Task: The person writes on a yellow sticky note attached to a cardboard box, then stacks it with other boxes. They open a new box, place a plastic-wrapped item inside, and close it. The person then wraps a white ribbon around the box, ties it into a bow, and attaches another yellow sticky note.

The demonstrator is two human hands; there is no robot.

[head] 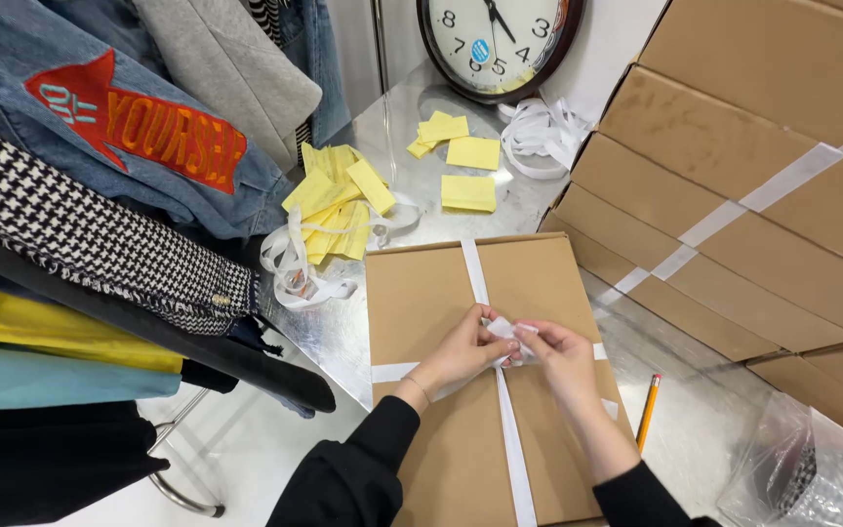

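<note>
A single head-worn camera looks steeply down from close above the worktop (421, 127), facing its far edge, where a wall clock (498, 44) leans. A flat cardboard box (441, 293) fills the centre; hanging clothes (100, 224) crowd the left side, stacked cartons (734, 185) the right.

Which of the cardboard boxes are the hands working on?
The flat box lying alone on the metal table, where the left hand and right hand pinch its white ribbon. The other boxes lean stacked at right, untouched.

Bright, even light; sharp; metal-table (412, 117) glare
</note>
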